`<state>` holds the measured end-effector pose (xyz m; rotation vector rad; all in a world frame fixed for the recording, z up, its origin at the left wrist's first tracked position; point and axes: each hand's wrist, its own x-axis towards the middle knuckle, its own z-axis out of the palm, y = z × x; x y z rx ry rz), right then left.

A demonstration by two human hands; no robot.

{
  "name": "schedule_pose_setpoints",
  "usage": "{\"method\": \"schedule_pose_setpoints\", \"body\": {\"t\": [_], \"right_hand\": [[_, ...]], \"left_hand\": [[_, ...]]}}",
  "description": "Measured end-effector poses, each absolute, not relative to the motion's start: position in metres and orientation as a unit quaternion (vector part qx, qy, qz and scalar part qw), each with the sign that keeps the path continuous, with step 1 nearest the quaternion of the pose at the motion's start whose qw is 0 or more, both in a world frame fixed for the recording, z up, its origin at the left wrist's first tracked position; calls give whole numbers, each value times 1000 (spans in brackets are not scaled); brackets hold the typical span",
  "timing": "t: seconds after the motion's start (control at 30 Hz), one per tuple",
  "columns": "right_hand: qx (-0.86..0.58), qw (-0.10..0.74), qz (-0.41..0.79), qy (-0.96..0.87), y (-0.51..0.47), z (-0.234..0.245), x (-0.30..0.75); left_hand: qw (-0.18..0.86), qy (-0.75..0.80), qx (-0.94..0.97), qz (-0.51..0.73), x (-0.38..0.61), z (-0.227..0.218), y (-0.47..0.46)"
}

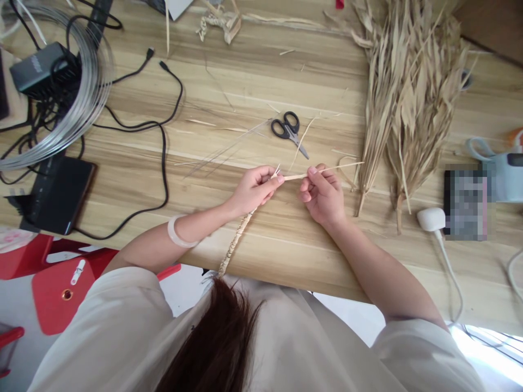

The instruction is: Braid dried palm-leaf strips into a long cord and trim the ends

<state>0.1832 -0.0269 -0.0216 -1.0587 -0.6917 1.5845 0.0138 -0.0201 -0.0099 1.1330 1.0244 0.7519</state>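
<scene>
My left hand [257,189] is closed around the upper end of a wrapped, knobbly cord of dried husk [235,242], which slants down toward the table's front edge. Thin wire-like ends poke out above its thumb. Between my two hands runs a narrow strip of dried husk [295,177]. My right hand [323,193] pinches that strip between thumb and fingers, and its thin tail sticks out to the right. Black-handled scissors [291,133] lie just beyond the hands, beside a loose thin strip [303,142]. Straight thin wires [229,148] rest to the left of the scissors.
Bundles of dried husk leaves [408,103] lie at the back right. A coil of wire [92,92], black cables [164,163] and a black box [67,193] occupy the left. A white charger [432,219] sits at right. A small husk figure [223,24] is at the back.
</scene>
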Motion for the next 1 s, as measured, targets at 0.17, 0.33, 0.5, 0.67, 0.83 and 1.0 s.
{"method": "schedule_pose_setpoints", "body": {"t": [0.17, 0.33, 0.5, 0.67, 0.83, 1.0], "right_hand": [[-428, 536, 670, -285, -27, -23, 184], [-441, 538, 664, -274, -27, -25, 185], [-461, 536, 652, -272, -25, -26, 184], [-479, 542, 637, -268, -23, -26, 183], [-469, 538, 651, -258, -23, -25, 184], [-457, 537, 662, -255, -24, -24, 185]], "left_hand": [[665, 443, 501, 332, 14, -11, -21], [665, 446, 500, 331, 14, -8, -21], [666, 447, 494, 336, 14, -7, -20], [668, 451, 487, 336, 14, -7, -20], [667, 455, 485, 336, 15, -6, -20], [666, 452, 488, 336, 14, -8, -21]]}}
